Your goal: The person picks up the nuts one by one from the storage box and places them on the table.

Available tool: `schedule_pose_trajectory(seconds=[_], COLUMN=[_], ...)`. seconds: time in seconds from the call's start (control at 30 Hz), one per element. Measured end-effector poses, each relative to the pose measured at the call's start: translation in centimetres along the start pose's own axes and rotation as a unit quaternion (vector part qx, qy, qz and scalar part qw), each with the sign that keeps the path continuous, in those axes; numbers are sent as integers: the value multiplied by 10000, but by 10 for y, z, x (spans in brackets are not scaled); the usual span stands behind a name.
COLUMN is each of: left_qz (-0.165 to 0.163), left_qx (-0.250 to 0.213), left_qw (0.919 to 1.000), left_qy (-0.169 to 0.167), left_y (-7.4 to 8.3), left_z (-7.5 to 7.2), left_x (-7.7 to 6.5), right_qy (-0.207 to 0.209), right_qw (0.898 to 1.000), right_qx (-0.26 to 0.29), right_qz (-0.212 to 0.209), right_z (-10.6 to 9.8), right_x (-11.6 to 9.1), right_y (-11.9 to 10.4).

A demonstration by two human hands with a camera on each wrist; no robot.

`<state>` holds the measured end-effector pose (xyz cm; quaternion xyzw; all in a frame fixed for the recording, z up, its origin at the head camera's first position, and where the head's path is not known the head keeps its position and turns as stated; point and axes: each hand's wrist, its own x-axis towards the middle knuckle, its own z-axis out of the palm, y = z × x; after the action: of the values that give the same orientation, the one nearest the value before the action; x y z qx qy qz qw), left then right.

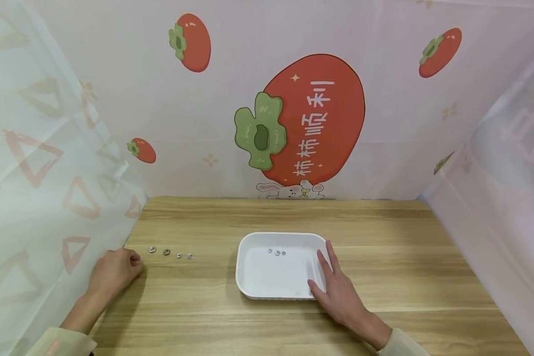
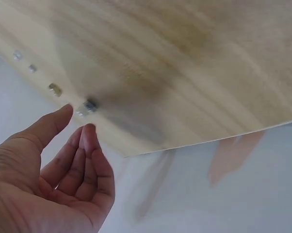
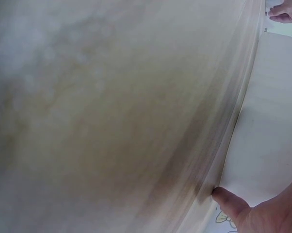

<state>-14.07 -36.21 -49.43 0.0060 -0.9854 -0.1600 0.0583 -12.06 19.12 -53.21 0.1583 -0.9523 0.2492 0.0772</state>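
Observation:
A white rectangular tray [image 1: 276, 291] stands on the wooden table, with three small metal nuts [image 1: 277, 252] inside near its far wall. My right hand [image 1: 340, 296] lies at its right end, fingers spread and straight over the rim; in the right wrist view the thumb [image 3: 231, 204] touches the tray's side. On the left, several metal nuts [image 1: 166, 252] form a row. My left hand [image 1: 115, 269] is just beyond the row's left end. Its thumb and bent fingertips are apart, with nothing held, close to the endmost nut [image 2: 90, 106].
The wood-grain table [image 1: 196, 321] meets a printed cloth backdrop [image 1: 222, 99] with persimmons at its far edge. White cloth side walls [image 1: 40, 207] rise at left and right, the left one close beside my left hand.

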Motion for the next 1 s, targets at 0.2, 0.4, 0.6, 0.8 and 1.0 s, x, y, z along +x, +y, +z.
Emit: schedule_pose_trajectory(seconds=[0.2, 0.4, 0.6, 0.8, 1.0], left_qz=[229, 495, 751, 1000, 1328], left_qx=[-194, -357, -375, -480, -473], left_qw=[9980, 9973, 9960, 9934, 9895], left_qy=[551, 402, 306, 285, 325], left_y=[25, 50, 74, 101, 128], left_z=[-8, -14, -14, -13, -11], left_x=[4, 13, 23, 31, 37], right_qy=[16, -16, -5, 24, 0], right_qw=[10000, 10000, 10000, 10000, 10000], right_qx=[-10, -22, -21, -9, -35], right_qz=[-19, 20, 29, 20, 10], right_z=[-1, -1, 0, 0, 0], right_x=[1, 0, 0, 0, 1], right_y=[0, -1, -1, 0, 0])
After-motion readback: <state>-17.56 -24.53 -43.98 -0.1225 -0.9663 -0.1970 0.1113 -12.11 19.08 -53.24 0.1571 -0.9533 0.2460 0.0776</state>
